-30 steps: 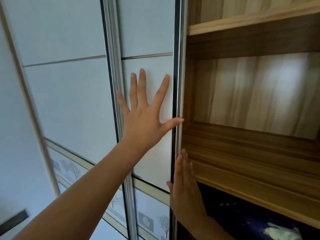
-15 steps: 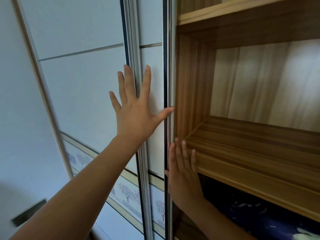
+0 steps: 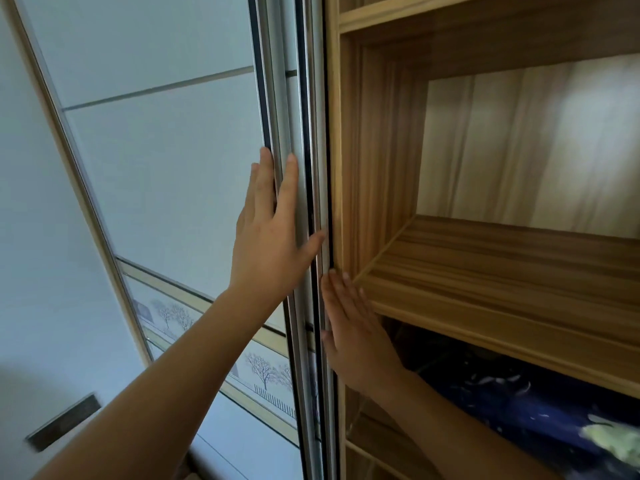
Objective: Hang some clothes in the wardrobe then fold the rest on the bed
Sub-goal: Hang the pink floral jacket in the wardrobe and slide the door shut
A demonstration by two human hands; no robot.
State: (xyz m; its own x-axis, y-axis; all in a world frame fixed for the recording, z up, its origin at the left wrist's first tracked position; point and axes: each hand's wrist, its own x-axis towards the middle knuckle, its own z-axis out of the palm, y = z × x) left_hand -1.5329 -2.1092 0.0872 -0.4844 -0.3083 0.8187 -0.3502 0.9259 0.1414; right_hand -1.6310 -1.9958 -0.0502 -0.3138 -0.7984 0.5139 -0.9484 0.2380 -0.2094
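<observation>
Two flat hands press the sliding door (image 3: 166, 174) at its upright edge: left hand (image 3: 270, 237) on its face, right hand (image 3: 353, 327) against the rim, nearer the open wardrobe (image 3: 381, 150) — dark fabric (image 3: 502, 407), possibly clothing, lies below-right.

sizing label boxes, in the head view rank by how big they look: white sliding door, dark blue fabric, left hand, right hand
1. white sliding door
2. dark blue fabric
3. left hand and right hand: too alike to rank
</observation>
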